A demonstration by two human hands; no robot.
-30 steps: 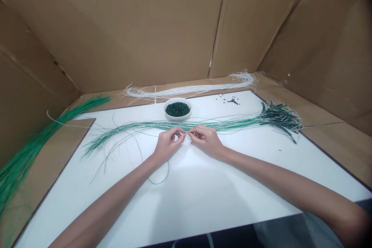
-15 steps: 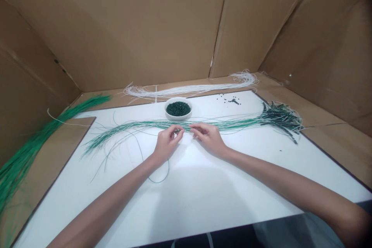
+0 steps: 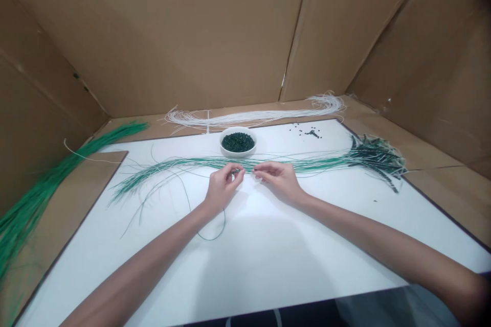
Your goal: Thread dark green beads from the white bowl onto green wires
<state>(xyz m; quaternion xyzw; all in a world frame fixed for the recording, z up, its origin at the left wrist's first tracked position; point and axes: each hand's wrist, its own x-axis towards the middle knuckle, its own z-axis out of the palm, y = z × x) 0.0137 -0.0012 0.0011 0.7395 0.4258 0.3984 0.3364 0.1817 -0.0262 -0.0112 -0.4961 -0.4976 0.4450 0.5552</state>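
left fingertips (image 3: 237,168) pinched narrow around a thin strand (image 3: 248,173), with a tiny dark bead (image 3: 235,171) right at the tips, too small to make out clearly. right fingertips (image 3: 256,173) also narrow, thumb and forefinger close together beside the same strand, any hold too fine to tell. left hand (image 3: 221,189) and right hand (image 3: 278,183) just apart, both low over a long bundle of green strands (image 3: 184,164) running from 9 to 3 o'clock across a white board (image 3: 245,265). at 7 o'clock, a dark cord loop (image 3: 210,238) curling just past the left wrist. at 12 o'clock, a white bowl (image 3: 238,151) heaped with dark green beads (image 3: 238,142); beyond it, a long hank of white cords (image 3: 253,117) lying on brown cardboard (image 3: 153,41). at 1 o'clock, loose beads (image 3: 307,133) scattered near the board's far edge. at 3 o'clock, beaded strand ends (image 3: 378,158) in a dark fan. at 9 o'clock, off the board, a thick green bundle (image 3: 46,189) across the cardboard.
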